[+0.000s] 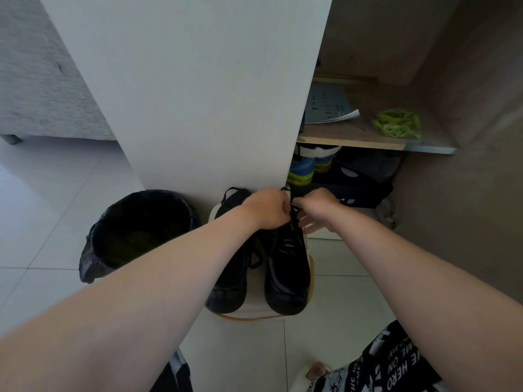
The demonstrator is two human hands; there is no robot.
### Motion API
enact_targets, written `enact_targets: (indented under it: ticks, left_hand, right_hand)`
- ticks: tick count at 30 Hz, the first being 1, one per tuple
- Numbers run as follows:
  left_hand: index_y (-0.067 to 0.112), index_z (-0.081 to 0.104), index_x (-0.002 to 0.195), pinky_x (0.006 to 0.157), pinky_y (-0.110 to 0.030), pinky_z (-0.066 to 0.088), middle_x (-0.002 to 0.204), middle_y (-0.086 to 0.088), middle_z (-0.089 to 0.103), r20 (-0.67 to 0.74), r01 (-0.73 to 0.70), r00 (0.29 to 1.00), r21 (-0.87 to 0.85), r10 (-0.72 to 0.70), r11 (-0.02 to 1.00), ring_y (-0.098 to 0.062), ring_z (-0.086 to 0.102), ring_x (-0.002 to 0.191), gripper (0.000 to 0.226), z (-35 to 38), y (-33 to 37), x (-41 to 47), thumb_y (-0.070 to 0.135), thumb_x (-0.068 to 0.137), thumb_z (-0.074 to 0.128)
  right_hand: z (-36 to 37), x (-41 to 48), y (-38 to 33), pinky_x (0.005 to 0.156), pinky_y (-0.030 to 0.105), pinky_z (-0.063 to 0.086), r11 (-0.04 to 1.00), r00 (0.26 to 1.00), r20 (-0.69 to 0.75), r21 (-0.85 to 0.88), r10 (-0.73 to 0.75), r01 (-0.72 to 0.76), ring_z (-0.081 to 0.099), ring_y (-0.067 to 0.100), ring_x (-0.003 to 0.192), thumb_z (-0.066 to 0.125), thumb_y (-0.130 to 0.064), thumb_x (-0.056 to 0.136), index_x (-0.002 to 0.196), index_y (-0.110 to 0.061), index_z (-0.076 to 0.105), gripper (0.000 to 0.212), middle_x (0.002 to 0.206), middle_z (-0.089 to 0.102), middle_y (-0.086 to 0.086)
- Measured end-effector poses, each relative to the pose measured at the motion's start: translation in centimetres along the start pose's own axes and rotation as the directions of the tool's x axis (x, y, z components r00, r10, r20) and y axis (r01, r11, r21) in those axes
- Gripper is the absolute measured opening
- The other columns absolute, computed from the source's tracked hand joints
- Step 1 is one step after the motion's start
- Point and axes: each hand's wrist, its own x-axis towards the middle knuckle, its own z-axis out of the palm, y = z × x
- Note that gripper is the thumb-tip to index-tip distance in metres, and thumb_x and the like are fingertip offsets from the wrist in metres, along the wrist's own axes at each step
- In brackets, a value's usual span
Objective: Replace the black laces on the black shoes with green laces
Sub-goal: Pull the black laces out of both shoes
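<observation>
Shorts: I am wearing printed shorts [396, 363], showing at the bottom right.
Stool: a white stool [255, 291] is carrying the pair on the tiled floor.
Shoes: the black shoes [285, 278] are standing side by side, toes at the stool's near edge, heels at its far edge.
Left hand: my left hand [266, 209] is curling closed at the top of the right-side shoe, gripping the lace there.
Right hand: my right hand [317, 207] is pinching the lace between thumb and forefinger, the other fingers spreading loosely.
Lace: the black lace [293, 215] is running between my two hands, still threaded in that shoe's eyelets.
Bin: a bin [138, 233] lined with a black bag is standing just left of the stool.
Panel: a white panel [198, 89] is rising behind the stool's far edge.
Green laces: the green laces [396, 127] are lying bundled near the front edge of the shelf [351, 142], well apart from the shoes.
</observation>
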Motion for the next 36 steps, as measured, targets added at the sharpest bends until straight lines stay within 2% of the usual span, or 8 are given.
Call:
enact_targets:
  ticks: [7,14,17,21,24,26,30,36]
  left_hand:
    - [0.014,0.073,0.091,0.077,-0.033,0.053,0.092,-0.001,0.070,0.092,0.089,0.992,-0.019,-0.087,0.996,-0.017,0.064,0.088,0.053,0.5,0.2,-0.3,0.064,0.073,0.067]
    - [0.011,0.062,0.120,0.094,-0.033,0.048,0.123,-0.012,0.057,0.089,0.127,0.988,0.007,-0.127,0.992,-0.029,0.053,0.116,0.047,0.8,1.0,-0.6,0.032,0.079,0.071]
    - [0.010,0.065,0.114,0.093,-0.032,0.048,0.120,-0.012,0.059,0.125,0.153,0.981,-0.028,-0.148,0.988,-0.028,0.056,0.112,0.037,0.7,1.2,-0.7,0.027,0.082,0.068]
    - [0.010,0.066,0.113,0.102,-0.036,0.043,0.125,-0.015,0.059,0.141,0.215,0.968,-0.029,-0.209,0.976,-0.030,0.053,0.119,0.035,1.1,1.3,-0.3,0.032,0.088,0.058]
    - [0.017,0.062,0.089,0.095,-0.036,0.043,0.115,-0.011,0.065,0.106,0.184,0.977,0.015,-0.185,0.983,-0.029,0.057,0.114,0.020,1.3,1.0,-0.1,0.037,0.092,0.058]
    - [0.017,0.058,0.080,0.085,-0.033,0.043,0.107,-0.010,0.067,0.079,0.194,0.978,0.014,-0.194,0.981,-0.029,0.060,0.109,0.021,1.5,0.8,0.1,0.034,0.091,0.058]
    - [0.014,0.064,0.109,0.091,-0.034,0.041,0.118,-0.011,0.065,0.059,0.269,0.962,-0.042,-0.266,0.962,-0.031,0.057,0.113,0.025,1.2,1.2,0.3,0.027,0.091,0.054]
    - [0.014,0.063,0.109,0.098,-0.035,0.044,0.121,-0.010,0.064,0.083,0.301,0.952,-0.079,-0.294,0.950,-0.029,0.058,0.113,0.023,1.2,1.5,0.6,0.026,0.092,0.052]
  right_hand:
    - [-0.4,-0.3,0.7,0.079,0.046,0.062,0.982,0.995,0.092,-0.189,0.038,-0.020,0.073,0.032,0.083,0.077,-0.007,0.084,0.105,0.007,0.069,0.027,0.093,0.073,0.023]
    - [1.0,0.2,0.8,0.067,0.043,0.063,0.981,0.999,0.009,-0.192,0.032,-0.029,0.070,0.029,0.058,0.057,-0.010,0.098,0.100,0.009,0.063,0.020,0.069,0.071,0.022]
    - [1.2,0.3,1.0,0.069,0.049,0.063,0.995,0.998,-0.041,-0.092,0.040,-0.043,0.070,0.033,0.057,0.049,-0.004,0.098,0.095,0.009,0.062,0.018,0.063,0.068,0.023]
    - [1.1,-0.3,0.9,0.066,0.047,0.063,0.996,0.998,-0.027,-0.064,-0.064,0.062,0.070,0.030,0.064,0.052,-0.004,0.098,0.095,0.001,0.064,0.013,0.081,0.068,0.020]
    - [0.8,-1.0,1.2,0.071,0.046,0.063,0.987,0.988,0.003,-0.060,-0.152,0.152,0.070,0.029,0.069,0.056,-0.008,0.097,0.087,-0.007,0.062,0.012,0.090,0.069,0.016]
    - [0.8,-0.7,1.1,0.070,0.049,0.063,0.991,0.992,-0.010,-0.035,-0.128,0.127,0.070,0.029,0.068,0.057,-0.006,0.094,0.090,-0.003,0.065,0.010,0.088,0.070,0.019]
    - [1.7,-0.2,0.8,0.066,0.056,0.061,0.998,0.996,-0.087,0.056,0.037,-0.032,0.069,0.033,0.057,0.050,0.000,0.092,0.100,0.009,0.063,0.018,0.070,0.066,0.019]
    - [2.3,0.0,0.7,0.062,0.044,0.061,0.994,0.978,-0.187,0.063,0.095,-0.085,0.068,0.033,0.068,0.055,0.003,0.092,0.080,0.003,0.059,0.012,0.069,0.064,0.016]
